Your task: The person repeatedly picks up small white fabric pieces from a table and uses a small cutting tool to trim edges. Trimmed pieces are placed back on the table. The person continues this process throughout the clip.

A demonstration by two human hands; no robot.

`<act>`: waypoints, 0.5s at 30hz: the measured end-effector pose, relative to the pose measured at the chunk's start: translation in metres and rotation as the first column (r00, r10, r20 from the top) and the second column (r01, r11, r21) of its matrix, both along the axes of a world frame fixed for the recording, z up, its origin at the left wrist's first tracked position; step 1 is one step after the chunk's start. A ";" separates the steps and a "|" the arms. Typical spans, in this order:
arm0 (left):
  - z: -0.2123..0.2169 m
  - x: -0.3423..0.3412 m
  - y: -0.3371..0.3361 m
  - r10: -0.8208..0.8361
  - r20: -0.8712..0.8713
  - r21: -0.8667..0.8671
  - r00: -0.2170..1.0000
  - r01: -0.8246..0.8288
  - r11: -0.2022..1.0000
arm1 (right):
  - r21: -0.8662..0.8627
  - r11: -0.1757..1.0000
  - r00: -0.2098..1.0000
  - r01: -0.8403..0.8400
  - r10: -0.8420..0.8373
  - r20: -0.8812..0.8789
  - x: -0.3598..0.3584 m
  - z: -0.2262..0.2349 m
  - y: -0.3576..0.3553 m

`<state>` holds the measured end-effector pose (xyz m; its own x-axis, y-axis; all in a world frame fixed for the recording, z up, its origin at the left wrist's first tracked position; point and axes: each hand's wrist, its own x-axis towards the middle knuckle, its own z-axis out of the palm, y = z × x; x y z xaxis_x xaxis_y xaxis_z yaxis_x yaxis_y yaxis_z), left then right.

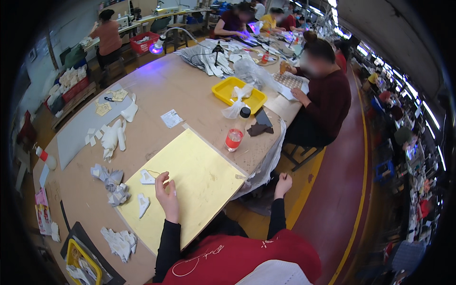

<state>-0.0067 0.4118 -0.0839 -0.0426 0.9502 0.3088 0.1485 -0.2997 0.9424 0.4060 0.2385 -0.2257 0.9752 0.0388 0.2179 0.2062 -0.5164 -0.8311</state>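
Note:
My left hand (168,198) is raised over the yellow board (199,166), its fingers loosely bent and apart, with nothing visible in them. Close beside its fingertips lies a small stack of white cut pieces (147,177). Another white cut piece (143,204) rests on the board's left part. My right hand (283,185) is out past the table's right edge, above the floor. Its fingers are closed, and whatever they may hold is hidden or too small to make out.
Grey-white bundles (113,183) and a pile of white pieces (118,243) lie left of the board. A bottle with a red label (233,137) stands beyond its far edge, near a yellow tray (221,91). A co-worker (327,95) sits at the table's right side.

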 end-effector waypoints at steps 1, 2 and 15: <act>-0.002 0.008 -0.001 -0.021 0.006 -0.003 1.000 0.021 1.000 | -0.021 0.998 0.983 0.067 -0.063 0.170 0.009 -0.023 -0.015; -0.003 0.002 0.000 -0.013 -0.015 -0.002 1.000 0.013 1.000 | 0.076 0.995 0.996 0.066 -0.071 0.062 0.003 -0.027 -0.010; -0.002 0.001 -0.007 -0.059 -0.021 -0.022 0.998 0.059 0.998 | 0.267 0.958 0.988 0.103 -0.066 -0.142 -0.001 -0.038 -0.014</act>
